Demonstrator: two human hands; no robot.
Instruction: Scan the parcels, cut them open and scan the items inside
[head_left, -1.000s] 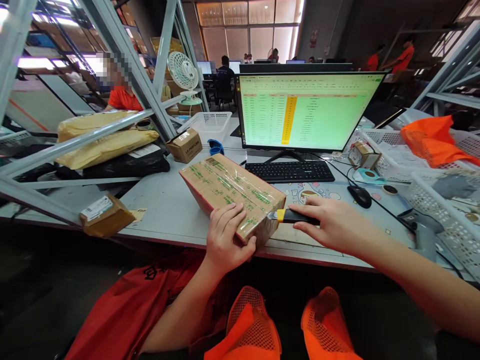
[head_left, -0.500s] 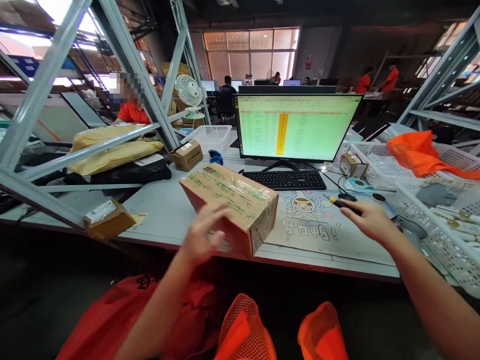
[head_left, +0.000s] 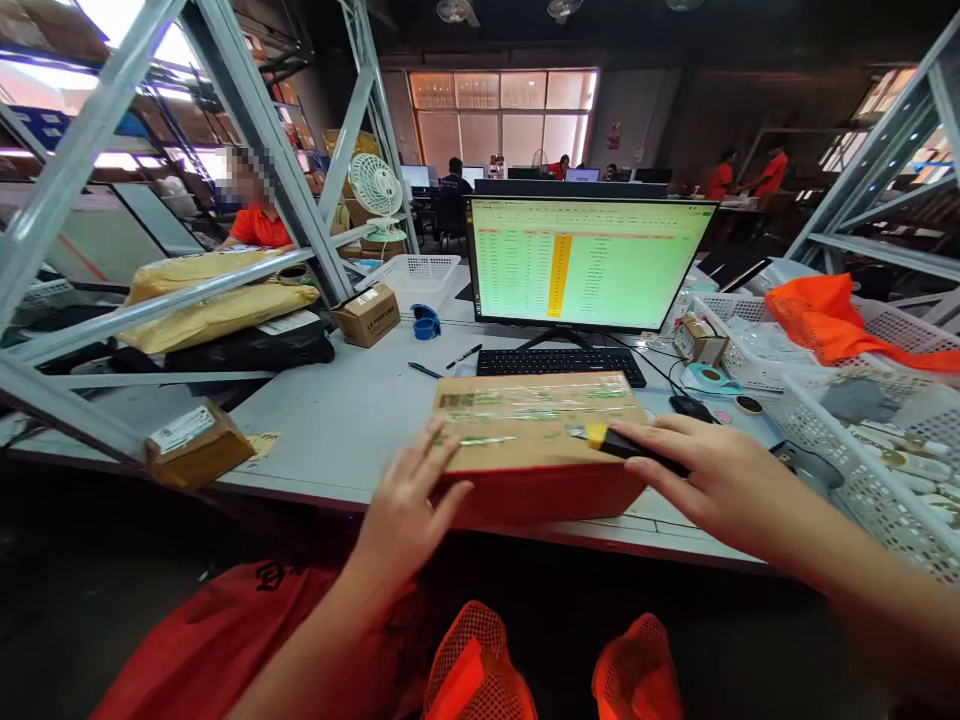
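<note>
A taped cardboard box (head_left: 540,410) with green print and a red front side lies at the table's front edge. My left hand (head_left: 412,490) rests at its left end, fingers stretched and spread, touching the top edge. In my right hand (head_left: 697,470) is a box cutter (head_left: 637,448) with a black handle and a yellow collar. Its blade points left over the right part of the box's top, close to the tape; whether it touches cannot be made out.
Behind the box stand a keyboard (head_left: 562,365) and a monitor (head_left: 589,265). White baskets (head_left: 862,450) line the right side. A small carton (head_left: 199,442) sits by the metal frame at left, another carton (head_left: 367,313) farther back. Two pens and a blue lid lie nearby.
The box has turned to lie straight along the table edge and shifted right. My right hand has brought the box cutter left over the box; my left hand has moved onto its left end.
</note>
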